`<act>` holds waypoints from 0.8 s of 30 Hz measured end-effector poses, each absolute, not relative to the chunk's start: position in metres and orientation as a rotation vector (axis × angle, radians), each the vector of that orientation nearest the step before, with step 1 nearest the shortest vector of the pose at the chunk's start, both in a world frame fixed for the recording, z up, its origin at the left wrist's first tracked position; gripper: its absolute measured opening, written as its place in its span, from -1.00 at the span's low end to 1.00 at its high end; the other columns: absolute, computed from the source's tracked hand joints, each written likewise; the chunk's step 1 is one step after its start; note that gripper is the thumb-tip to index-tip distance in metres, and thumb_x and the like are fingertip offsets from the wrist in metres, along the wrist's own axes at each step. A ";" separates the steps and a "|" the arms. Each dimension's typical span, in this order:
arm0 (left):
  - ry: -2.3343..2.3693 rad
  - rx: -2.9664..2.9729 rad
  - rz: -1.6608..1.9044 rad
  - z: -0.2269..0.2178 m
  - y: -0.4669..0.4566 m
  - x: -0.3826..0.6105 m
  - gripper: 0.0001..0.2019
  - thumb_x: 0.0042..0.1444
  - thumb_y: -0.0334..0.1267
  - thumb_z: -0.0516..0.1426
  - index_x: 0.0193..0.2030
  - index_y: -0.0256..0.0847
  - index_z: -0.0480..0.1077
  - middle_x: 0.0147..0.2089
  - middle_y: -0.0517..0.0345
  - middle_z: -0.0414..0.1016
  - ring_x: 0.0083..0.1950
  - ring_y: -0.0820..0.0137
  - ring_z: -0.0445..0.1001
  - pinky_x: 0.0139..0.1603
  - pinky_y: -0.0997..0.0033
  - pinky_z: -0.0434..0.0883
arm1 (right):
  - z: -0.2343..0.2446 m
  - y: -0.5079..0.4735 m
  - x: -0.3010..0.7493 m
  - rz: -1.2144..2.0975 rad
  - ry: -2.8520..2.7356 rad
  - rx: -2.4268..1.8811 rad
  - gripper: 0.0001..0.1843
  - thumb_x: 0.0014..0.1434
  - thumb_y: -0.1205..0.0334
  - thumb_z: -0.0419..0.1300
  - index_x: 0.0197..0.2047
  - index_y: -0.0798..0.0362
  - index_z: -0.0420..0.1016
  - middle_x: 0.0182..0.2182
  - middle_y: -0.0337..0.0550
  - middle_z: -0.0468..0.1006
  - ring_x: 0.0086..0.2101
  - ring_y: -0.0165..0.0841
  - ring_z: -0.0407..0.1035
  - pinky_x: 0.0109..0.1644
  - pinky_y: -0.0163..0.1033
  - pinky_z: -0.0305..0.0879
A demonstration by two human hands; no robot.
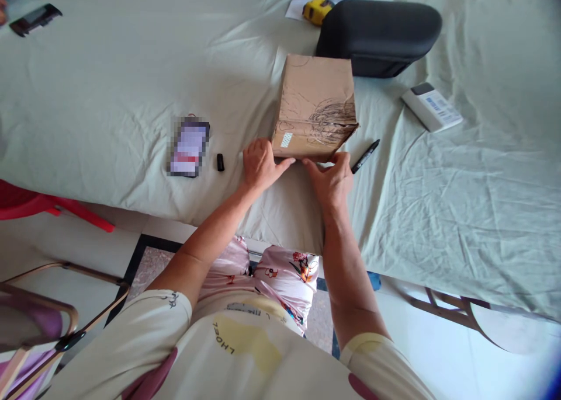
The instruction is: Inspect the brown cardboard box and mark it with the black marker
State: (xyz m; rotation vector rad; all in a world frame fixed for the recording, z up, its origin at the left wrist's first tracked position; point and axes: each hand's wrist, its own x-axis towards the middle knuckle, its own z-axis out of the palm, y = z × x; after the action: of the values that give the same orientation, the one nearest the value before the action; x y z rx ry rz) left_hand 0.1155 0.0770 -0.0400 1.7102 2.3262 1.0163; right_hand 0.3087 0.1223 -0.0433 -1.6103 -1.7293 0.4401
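A: Where is the cardboard box (pixel 318 90), and what are the hands doing with it?

B: It sits on the surface (pixel 245 67), right in front of the person. The left hand (pixel 259 165) is at its near left corner, thumb reaching along the bottom edge; the right hand (pixel 332 178) is at its near right end, thumb and fingers slightly parted. Both seem to touch it, but I cannot tell how firmly they grip

A: How would you handle this well?

B: I'd press evenly from both ends so the box doesn't twist, and hold it low rather than lift by the top. The right edge of its top looks ragged and gaping, so I'd go gently there. The marker (pixel 366 156) lies just right of the box, so I'd mind that wrist

A: And the count?

B: Two hands, one box, one marker. Left of the box, one black cap (pixel 220 162), then one phone (pixel 190 148) farther out, its screen blurred. Behind the box, one black case (pixel 379 35) and one yellow tape measure (pixel 316 11). Right of the box, well apart, one white package (pixel 433 108)

A: Is that cap the marker's?

B: Probably, though I can't make out the marker's tip
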 end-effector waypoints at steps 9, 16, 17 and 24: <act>2.281 1.625 1.279 -0.051 0.084 0.116 -0.25 -0.05 0.43 0.46 -0.08 -0.13 0.35 0.02 -0.19 0.65 0.24 -0.15 0.64 0.34 -0.12 0.53 | -0.051 0.122 0.301 0.563 -1.610 -1.554 -0.40 0.11 -0.21 0.45 -0.05 -0.13 0.23 -0.24 -0.30 0.52 -0.26 -0.28 0.44 -0.06 -0.03 0.46; 2.138 1.564 1.356 -0.067 0.090 0.097 -0.33 0.15 0.39 0.37 0.05 -0.13 0.34 0.07 -0.14 0.65 0.26 -0.03 0.66 0.35 0.01 0.54 | -0.043 0.121 0.306 0.626 -1.662 -1.386 -0.76 0.32 -0.04 0.22 -0.15 -0.08 0.33 -0.30 -0.24 0.56 -0.33 -0.33 0.44 -0.12 -0.13 0.40; 2.108 1.547 1.363 -0.069 0.091 0.094 -0.34 0.20 0.36 0.35 0.11 -0.13 0.34 0.09 -0.15 0.65 0.25 -0.01 0.66 0.34 0.02 0.55 | -0.042 0.121 0.306 0.630 -1.687 -1.383 -0.78 0.34 -0.03 0.19 -0.15 -0.07 0.35 -0.31 -0.23 0.57 -0.34 -0.33 0.44 -0.13 -0.13 0.38; 2.151 1.495 1.332 -0.072 0.094 0.091 -0.16 0.33 0.21 0.29 0.52 -0.27 0.17 0.53 -0.46 0.39 0.61 -0.11 0.37 0.63 -0.16 0.33 | -0.034 0.108 0.299 0.484 -1.834 -1.371 -0.80 0.31 0.00 0.17 -0.24 -0.07 0.39 -0.44 -0.26 0.56 -0.42 -0.33 0.40 -0.26 -0.20 0.23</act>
State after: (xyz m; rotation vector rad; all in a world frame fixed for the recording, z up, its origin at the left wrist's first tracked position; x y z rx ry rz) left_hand 0.0905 0.0944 -0.0721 1.4950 2.1508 1.3321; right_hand 0.2986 0.1080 -0.0337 -1.3710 -1.8342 0.4839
